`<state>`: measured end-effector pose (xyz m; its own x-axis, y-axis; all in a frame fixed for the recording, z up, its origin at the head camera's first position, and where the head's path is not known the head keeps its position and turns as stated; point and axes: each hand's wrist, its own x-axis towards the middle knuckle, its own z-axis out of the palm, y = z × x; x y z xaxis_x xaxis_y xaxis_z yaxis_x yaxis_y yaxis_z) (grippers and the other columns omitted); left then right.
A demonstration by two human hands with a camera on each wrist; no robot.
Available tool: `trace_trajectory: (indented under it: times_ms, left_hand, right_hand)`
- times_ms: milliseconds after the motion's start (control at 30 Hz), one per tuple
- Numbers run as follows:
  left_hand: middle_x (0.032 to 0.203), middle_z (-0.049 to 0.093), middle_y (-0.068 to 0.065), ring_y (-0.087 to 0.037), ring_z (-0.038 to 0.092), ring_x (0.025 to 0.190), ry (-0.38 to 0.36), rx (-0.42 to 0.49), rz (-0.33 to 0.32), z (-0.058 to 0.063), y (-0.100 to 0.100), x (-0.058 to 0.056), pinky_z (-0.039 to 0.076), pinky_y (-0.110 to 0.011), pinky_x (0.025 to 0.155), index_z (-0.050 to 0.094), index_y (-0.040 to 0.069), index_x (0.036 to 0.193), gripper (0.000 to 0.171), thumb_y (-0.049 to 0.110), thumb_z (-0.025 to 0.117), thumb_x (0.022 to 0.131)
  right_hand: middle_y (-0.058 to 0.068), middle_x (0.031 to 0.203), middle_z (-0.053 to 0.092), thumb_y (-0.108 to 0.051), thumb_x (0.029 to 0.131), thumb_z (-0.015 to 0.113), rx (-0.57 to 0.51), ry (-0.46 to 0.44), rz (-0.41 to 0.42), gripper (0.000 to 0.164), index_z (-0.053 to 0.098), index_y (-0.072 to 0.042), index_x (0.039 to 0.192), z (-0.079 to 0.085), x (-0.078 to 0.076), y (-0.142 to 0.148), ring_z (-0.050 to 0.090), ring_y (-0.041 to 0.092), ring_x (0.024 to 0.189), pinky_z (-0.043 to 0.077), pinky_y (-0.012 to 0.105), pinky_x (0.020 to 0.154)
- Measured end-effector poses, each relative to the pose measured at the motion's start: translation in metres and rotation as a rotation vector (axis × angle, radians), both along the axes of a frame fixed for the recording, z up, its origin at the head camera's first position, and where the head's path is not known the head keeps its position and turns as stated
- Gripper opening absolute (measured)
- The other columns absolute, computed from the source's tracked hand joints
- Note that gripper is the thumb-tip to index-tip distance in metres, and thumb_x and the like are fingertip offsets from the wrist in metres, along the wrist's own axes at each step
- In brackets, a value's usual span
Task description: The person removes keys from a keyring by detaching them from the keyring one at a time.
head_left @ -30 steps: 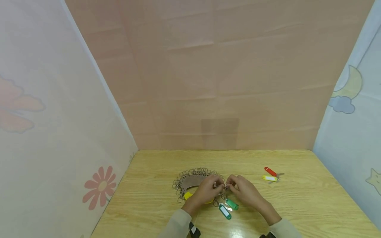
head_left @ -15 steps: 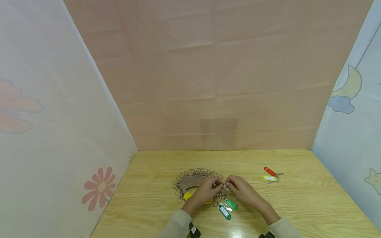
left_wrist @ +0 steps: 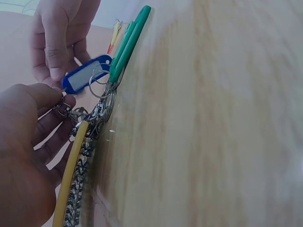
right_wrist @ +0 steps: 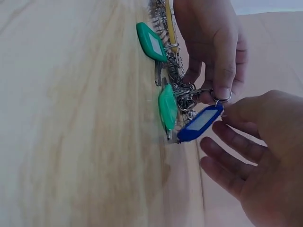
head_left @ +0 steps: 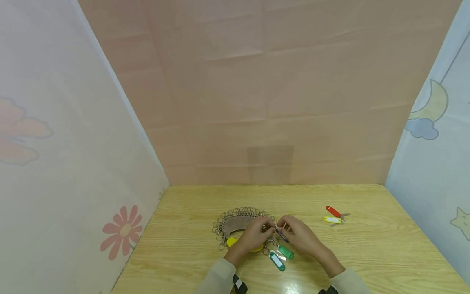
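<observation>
Wood-grain table (head_left: 367, 253) fills the head view, where a person's left hand (head_left: 253, 237) and right hand (head_left: 299, 237) meet over a curved holder fringed with metal rings (head_left: 235, 222); between the fingertips sits a small blue key tag (head_left: 282, 235), with two green key tags (head_left: 282, 256) lying just below on the table and a red key tag (head_left: 333, 211) and a yellow key tag (head_left: 332, 220) well apart to the right. Seen from the left wrist, the left hand (left_wrist: 23, 156) pinches a small ring on the chain (left_wrist: 61, 108) between thumb and finger, while the right hand (left_wrist: 59, 40) holds the blue key tag (left_wrist: 85, 79) just beside it, above the green key tags (left_wrist: 128, 42). Seen from the right wrist, the right hand (right_wrist: 260, 156) pinches the blue key tag (right_wrist: 201, 123) by its ring end, the other fingers spread loosely, and the left hand (right_wrist: 213, 42) grips the ring chain (right_wrist: 182, 90) next to the green key tags (right_wrist: 166, 106).
</observation>
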<state>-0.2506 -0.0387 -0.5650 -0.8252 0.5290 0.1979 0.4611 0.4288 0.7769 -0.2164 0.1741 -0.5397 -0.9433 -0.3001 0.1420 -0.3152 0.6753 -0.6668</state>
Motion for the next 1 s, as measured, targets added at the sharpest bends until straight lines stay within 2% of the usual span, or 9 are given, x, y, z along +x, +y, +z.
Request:
trace_trajectory:
  times_ms: [167,267,533,800,1000]
  left_hand:
    - [0.104,0.069,0.004,0.003,0.054,0.088,0.016,-0.006,-0.007,-0.0006,0.0,-0.0006,0.05,-0.017,0.077,0.075,0.016,0.108,0.01,0.022,0.066,0.108]
    - [0.105,0.07,0.003,0.003,0.055,0.089,0.016,-0.001,-0.016,-0.001,0.0,-0.0011,0.051,-0.017,0.078,0.075,0.016,0.109,0.011,0.022,0.066,0.108]
    - [0.105,0.07,0.006,0.005,0.056,0.093,0.014,-0.01,-0.022,-0.0024,-0.0006,-0.0021,0.051,-0.018,0.082,0.075,0.017,0.109,0.007,0.019,0.068,0.107]
    - [0.104,0.072,0.006,0.006,0.057,0.091,0.01,-0.008,-0.024,-0.0026,-0.0004,-0.0031,0.052,-0.018,0.082,0.075,0.017,0.109,0.009,0.02,0.067,0.107]
    - [0.104,0.072,0.004,0.006,0.056,0.09,0.013,0.013,-0.021,-0.0016,-0.0002,-0.0022,0.052,-0.018,0.082,0.075,0.015,0.109,0.009,0.019,0.067,0.108]
  right_hand:
    - [-0.011,0.099,0.066,-0.013,0.1,0.075,0.024,0.101,-0.026,0.011,0.072,-0.024,0.1,-0.0006,-0.0005,-0.003,0.058,0.001,0.082,0.051,0.022,0.07]
    - [-0.011,0.093,0.064,-0.011,0.099,0.075,0.02,0.122,-0.039,0.012,0.072,-0.023,0.097,0.0006,-0.0006,-0.0038,0.053,0.0,0.076,0.048,0.022,0.066]
    - [-0.011,0.09,0.065,-0.015,0.101,0.074,-0.004,0.099,-0.045,0.003,0.071,-0.015,0.099,0.0012,-0.0001,-0.0039,0.055,0.002,0.076,0.048,0.021,0.066]
    - [-0.009,0.092,0.066,-0.022,0.106,0.068,0.009,0.07,-0.06,0.01,0.071,-0.014,0.101,0.0014,-0.0005,-0.0045,0.056,0.002,0.076,0.048,0.022,0.066]
    - [-0.01,0.088,0.067,-0.013,0.1,0.071,0.02,0.054,-0.06,0.003,0.07,-0.016,0.1,0.0022,-0.0004,-0.0052,0.055,0.001,0.071,0.048,0.021,0.062]
